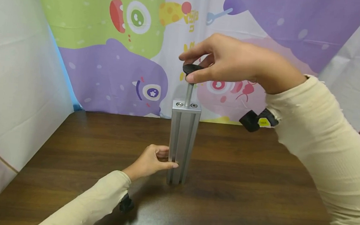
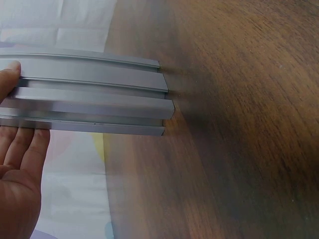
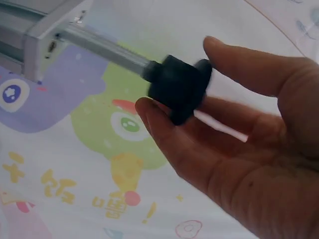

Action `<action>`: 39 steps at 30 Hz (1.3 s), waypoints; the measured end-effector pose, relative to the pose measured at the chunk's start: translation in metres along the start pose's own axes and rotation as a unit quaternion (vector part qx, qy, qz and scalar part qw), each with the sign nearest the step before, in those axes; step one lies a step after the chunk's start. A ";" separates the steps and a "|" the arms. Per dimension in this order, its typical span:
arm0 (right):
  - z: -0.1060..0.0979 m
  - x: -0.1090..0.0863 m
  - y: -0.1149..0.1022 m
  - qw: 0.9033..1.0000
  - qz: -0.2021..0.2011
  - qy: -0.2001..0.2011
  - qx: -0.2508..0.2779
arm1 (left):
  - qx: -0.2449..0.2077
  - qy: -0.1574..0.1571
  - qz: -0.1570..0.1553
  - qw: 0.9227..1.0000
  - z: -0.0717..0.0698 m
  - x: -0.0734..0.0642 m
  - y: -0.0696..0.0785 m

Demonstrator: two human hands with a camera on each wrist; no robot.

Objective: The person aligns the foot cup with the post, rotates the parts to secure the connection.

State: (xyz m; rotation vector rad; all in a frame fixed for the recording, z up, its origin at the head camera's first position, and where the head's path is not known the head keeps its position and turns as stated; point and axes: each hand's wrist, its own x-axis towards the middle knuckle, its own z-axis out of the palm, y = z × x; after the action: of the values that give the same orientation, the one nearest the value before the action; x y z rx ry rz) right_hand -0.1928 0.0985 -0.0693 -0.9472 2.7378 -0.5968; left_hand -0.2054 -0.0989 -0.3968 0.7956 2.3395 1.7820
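Note:
An aluminium extrusion profile [image 1: 183, 136] with grooved sides stands upright on the table. On its top end sits a flat end plate [image 1: 186, 107] with two screws, and a threaded rod [image 1: 188, 94] rises from between them. The rod carries a black levelling foot [image 1: 191, 68] with a round disc. My right hand [image 1: 229, 58] holds this foot from above between thumb and fingers; in the right wrist view the fingertips lie right at the black foot [image 3: 174, 87]. Low on the profile, my left hand [image 1: 149, 160] grips its left side, thumb across the front face [image 2: 89, 74] and fingers behind.
A dark wooden table [image 1: 240, 185] lies under the profile. Behind it hangs a cloth backdrop [image 1: 133, 71] with cartoon figures, and a white sheet [image 1: 13, 57] closes off the left side. Each wrist carries a small black camera [image 1: 250, 121].

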 end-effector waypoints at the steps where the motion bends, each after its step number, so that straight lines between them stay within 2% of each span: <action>1: -0.001 -0.001 0.000 1.000 -0.013 -0.009 -0.012 | 0.001 0.000 -0.001 1.000 0.000 0.000 0.000; 7: -0.004 -0.003 -0.002 0.994 -0.056 -0.040 -0.080 | 0.001 -0.001 -0.005 1.000 0.000 0.000 0.001; 12: -0.006 0.000 -0.004 0.991 -0.073 -0.036 -0.108 | -0.003 0.002 -0.010 1.000 0.000 -0.001 0.001; 15: -0.005 0.001 -0.004 0.988 -0.079 -0.019 -0.128 | -0.004 0.007 -0.011 1.000 0.000 -0.002 0.002; 18: 0.000 0.002 -0.004 0.983 -0.068 0.032 -0.170 | -0.001 0.011 -0.008 1.000 0.000 -0.003 0.003; 20: 0.006 0.004 -0.005 0.977 -0.037 0.082 -0.193 | 0.003 0.013 -0.008 1.000 0.000 -0.004 0.003; 24: 0.020 0.008 -0.007 0.956 0.022 0.190 -0.224 | 0.003 0.015 -0.006 1.000 -0.001 -0.004 0.005; 27: 0.026 0.010 -0.007 0.942 0.027 0.233 -0.239 | 0.003 0.015 -0.005 1.000 -0.002 -0.004 0.006; 29: 0.028 0.011 -0.007 0.939 0.023 0.242 -0.242 | 0.005 0.015 -0.006 1.000 -0.002 -0.004 0.006; 32: 0.027 0.010 -0.008 0.941 0.017 0.235 -0.242 | 0.009 0.015 -0.007 1.000 -0.003 -0.004 0.006; 34: 0.025 0.008 -0.007 0.947 0.015 0.217 -0.237 | 0.009 0.015 -0.006 1.000 -0.003 -0.004 0.005; 37: 0.018 0.004 -0.006 0.963 0.006 0.155 -0.219 | 0.010 0.015 -0.003 1.000 -0.003 -0.003 0.004; 39: 0.010 0.001 -0.004 0.974 -0.019 0.097 -0.204 | 0.010 0.015 -0.002 1.000 -0.003 -0.003 0.004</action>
State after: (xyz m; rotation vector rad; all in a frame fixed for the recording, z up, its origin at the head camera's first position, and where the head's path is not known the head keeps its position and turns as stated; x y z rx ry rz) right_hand -0.1884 0.0913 -0.0769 -1.0758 3.0953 -0.1332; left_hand -0.2027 -0.1021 -0.3930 0.7730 2.3786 1.7851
